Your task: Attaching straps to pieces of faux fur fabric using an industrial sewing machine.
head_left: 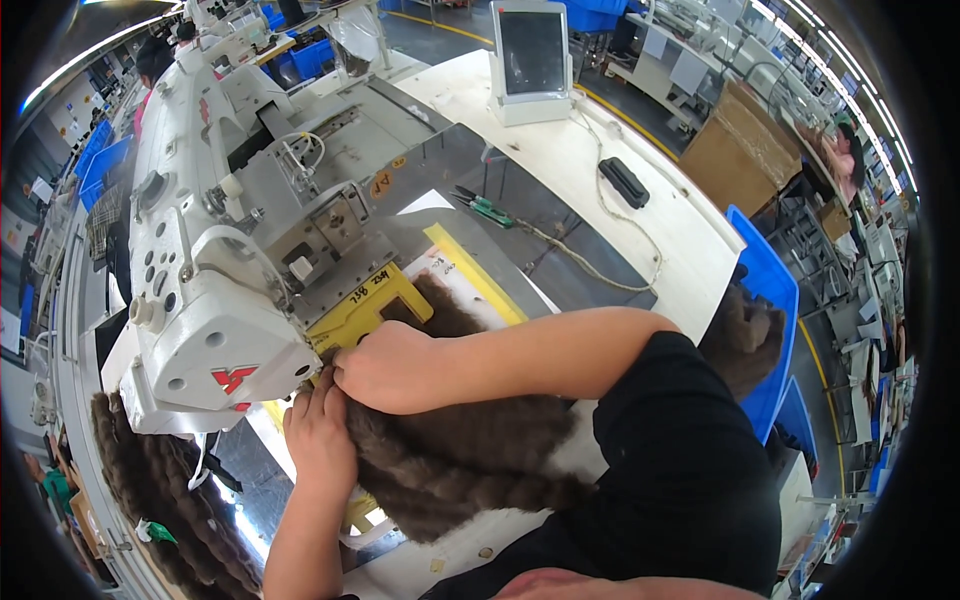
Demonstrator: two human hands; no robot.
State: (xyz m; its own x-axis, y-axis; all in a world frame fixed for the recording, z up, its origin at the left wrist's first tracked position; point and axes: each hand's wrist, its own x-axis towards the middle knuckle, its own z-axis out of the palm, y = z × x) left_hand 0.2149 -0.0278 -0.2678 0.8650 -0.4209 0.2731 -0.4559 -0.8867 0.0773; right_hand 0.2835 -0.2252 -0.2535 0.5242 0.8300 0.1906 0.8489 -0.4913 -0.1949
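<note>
A piece of brown fur fabric (500, 440) lies in front of me on the white table, its edge bunched beside the white sewing machine's head (225, 330). My right hand (390, 368) is closed on this edge, over a yellow template plate (350, 315) with a cut-out. Just below it, my left hand (322, 430) has its fingers bent together on the same edge, next to the right fingertips. The fingertips of both hands are partly hidden at the fur. Part of the fabric extends under the plate's right side.
Green-handled snips (487, 208) lie on the grey machine plate. Beyond stand a tablet-like screen (533, 60) and a black oblong object (623, 183). More fur fills a blue bin (765, 290) at right; brown fur strips (150, 490) hang at lower left. A cardboard box (740, 140) stands behind.
</note>
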